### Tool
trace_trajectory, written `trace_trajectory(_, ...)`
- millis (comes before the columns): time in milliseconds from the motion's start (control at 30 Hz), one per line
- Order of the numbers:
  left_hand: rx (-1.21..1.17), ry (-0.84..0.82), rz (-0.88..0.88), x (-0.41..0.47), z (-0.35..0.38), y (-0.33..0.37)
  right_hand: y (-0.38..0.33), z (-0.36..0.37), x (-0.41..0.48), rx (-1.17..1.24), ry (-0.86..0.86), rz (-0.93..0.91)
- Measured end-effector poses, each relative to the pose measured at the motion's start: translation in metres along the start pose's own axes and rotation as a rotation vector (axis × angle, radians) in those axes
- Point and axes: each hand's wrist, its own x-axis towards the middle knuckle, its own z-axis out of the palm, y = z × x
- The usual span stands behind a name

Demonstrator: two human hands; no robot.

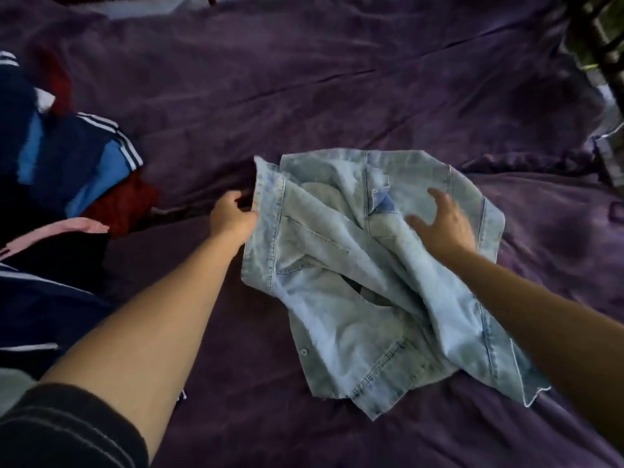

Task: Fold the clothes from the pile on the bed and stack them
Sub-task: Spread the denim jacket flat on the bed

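Denim jacket [364, 265]: where is it lying? (Observer 1)

Observer 2: It is lying crumpled mid-bed on the purple bedspread [337, 79], directly in front of the person. The clothes pile [67, 170] is sitting to its left, apart from it.

Observer 1: What is crowding the work area?

Observer 2: The pile is running along the left edge. A navy garment with white stripes [98, 140] and light-blue panels is lying on top. A dark red piece [125, 204] is poking out beside it, and pink fabric [77, 226] and black fabric are lying nearer the person. At top right something dark [597, 45] is showing, possibly a metal frame, but it is too blurred to identify.

Observer 1: Hands?

Observer 2: The left hand [233, 217] is pinching the jacket's left edge band, fingers curled round the fabric. The right hand [442, 224] is resting flat on the upper right of the denim, fingers spread and straight, gripping nothing. The right forearm is covering part of the jacket's right side. A dark ribbed sleeve [67, 430] is showing at lower left.

Observer 1: Material, texture, shape?

Observer 2: The denim is a pale, washed-out blue, and it is bunching stiffly into thick diagonal folds. Stitched seams, a pocket, one metal button [304, 351] and a raw, frayed hem are showing. The bedspread is looking soft, plush and wrinkled.
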Motion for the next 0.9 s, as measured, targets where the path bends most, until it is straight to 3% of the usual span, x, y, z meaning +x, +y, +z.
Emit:
trace_trajectory(100, 0.190, -0.122, -0.126, -0.012, 0.028, -0.061, 0.041, 0.050, -0.068, -0.156, -0.042, 0.051)
trace_trajectory(167, 0.188, -0.219, -0.193, -0.024, 0.045, -0.093, 0.074, 0.072, -0.105, -0.305, -0.099, 0.175)
trace_trajectory(233, 0.140, -0.257, -0.173, -0.036, 0.060, -0.111, 0.107, 0.081, -0.126, -0.448, -0.122, 0.299)
trace_trajectory(333, 0.146, -0.172, -0.020, -0.051, 0.075, -0.114, 0.135, 0.067, -0.128, -0.564, -0.117, 0.384)
trace_trajectory(467, 0.413, -0.064, 0.213, -0.067, 0.051, -0.118, 0.141, 0.030, -0.105, -0.401, 0.047, 0.424)
trace_trajectory(633, 0.775, -0.099, 0.166, -0.078, -0.013, -0.164, 0.146, 0.001, -0.098, -0.348, 0.195, 0.366)
trace_trajectory(733, 0.923, -0.146, 0.055, -0.097, -0.028, -0.186, 0.147, 0.021, -0.121, -0.381, 0.080, 0.297)
trace_trajectory(900, 1.082, -0.254, -0.065, -0.128, -0.030, -0.193, 0.150, 0.056, -0.176, -0.519, -0.346, 0.303)
